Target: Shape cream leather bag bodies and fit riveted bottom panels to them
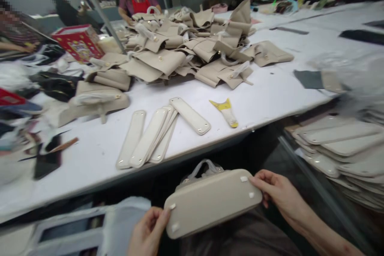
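Observation:
A beige handbag [214,202] is held over my lap with its flat, rounded base facing me. Small whitish covered feet sit near the base's corners, and a wrapped handle shows behind it. My left hand [150,230] grips the bag's left end between thumb and fingers. At the other end, my right hand [274,190] pinches the upper right corner. On the white table [258,106] just beyond lie several beige base panels [150,138] with metal studs, fanned out and overlapping. Right of them rests a yellow and white forked piece [225,112].
A large heap of beige bag pieces [180,54] covers the table's middle. Stacked panels [345,144] stand at my right, below table height. A dark phone-like slab [48,164] lies at left, near a red box [78,42]. A person in a red apron [139,0] stands across the table.

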